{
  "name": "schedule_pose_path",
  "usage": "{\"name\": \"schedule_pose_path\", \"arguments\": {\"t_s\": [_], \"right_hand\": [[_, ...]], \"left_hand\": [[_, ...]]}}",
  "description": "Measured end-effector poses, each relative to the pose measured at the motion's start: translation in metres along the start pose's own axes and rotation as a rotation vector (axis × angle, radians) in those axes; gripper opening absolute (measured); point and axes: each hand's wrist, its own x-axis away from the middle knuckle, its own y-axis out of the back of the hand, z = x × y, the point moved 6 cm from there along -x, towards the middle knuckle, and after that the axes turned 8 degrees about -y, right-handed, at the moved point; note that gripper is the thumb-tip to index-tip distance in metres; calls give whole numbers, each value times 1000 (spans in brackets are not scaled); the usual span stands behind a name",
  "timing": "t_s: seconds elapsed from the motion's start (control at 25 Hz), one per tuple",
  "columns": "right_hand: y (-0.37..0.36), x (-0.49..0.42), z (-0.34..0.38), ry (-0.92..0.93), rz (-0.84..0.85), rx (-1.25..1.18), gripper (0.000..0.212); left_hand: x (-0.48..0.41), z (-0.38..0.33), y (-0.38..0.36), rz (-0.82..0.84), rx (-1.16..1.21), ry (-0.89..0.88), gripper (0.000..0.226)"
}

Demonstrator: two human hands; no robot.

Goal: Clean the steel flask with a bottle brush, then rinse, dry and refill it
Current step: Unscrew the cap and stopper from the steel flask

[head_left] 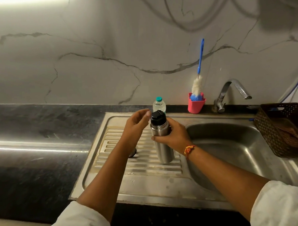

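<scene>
Right hand (174, 135) grips the flask (164, 153); left forearm (116, 165) half-hides a dark object (134, 153).

Home kitchen, steel sink (231, 143), tap (232, 90), marble backsplash (108, 54)

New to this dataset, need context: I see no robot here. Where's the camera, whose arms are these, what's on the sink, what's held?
There is no machine. A person works with bare hands, and the single picture comes from a wide-angle camera on their head, looking forward and down, so the arms reach in from the bottom edge.

The right hand grips a steel flask that stands upright on the sink's ribbed drainboard. The left hand hovers beside the flask's black cap with relaxed fingers and holds nothing.

Behind the flask stands a small water bottle. A bottle brush sits in a red holder next to the tap. A brown basket sits to the right of the basin.
</scene>
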Motion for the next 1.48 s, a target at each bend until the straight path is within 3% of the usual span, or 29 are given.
{"name": "schedule_pose_path", "arguments": {"t_s": [0.12,0.4,0.52,0.68,0.88,1.0,1.08,1.16,1.32,1.4,1.48], "right_hand": [[5,3,-1,-20,59,-28,64],[6,4,-2,-20,251,50,71],[6,5,-2,-16,208,73,73],[8,4,-3,-3,140,121,76],[13,6,0,-17,-35,167,67],[13,6,5,-38,-145,237,61],[15,5,7,-32,-164,277,59],[20,4,5,-33,-112,232,61],[32,6,4,-62,39,66,63],[31,7,5,-77,71,46,63],[30,8,7,-76,67,48,64]], "left_hand": [[2,-13,-20,162,39,-2,46],[-5,-6,-44,313,-32,64,56],[-6,-6,-49,229,4,50,44],[-4,-3,-53,132,9,21,44],[-3,-8,-59,-80,-2,26,36],[2,-11,-63,-266,-8,63,45],[5,-16,-65,-303,-1,89,53],[3,-20,-64,-193,17,113,55],[-2,-24,-55,179,119,99,51],[-3,-23,-50,246,190,67,48],[-3,-22,-47,209,167,46,47]]}}
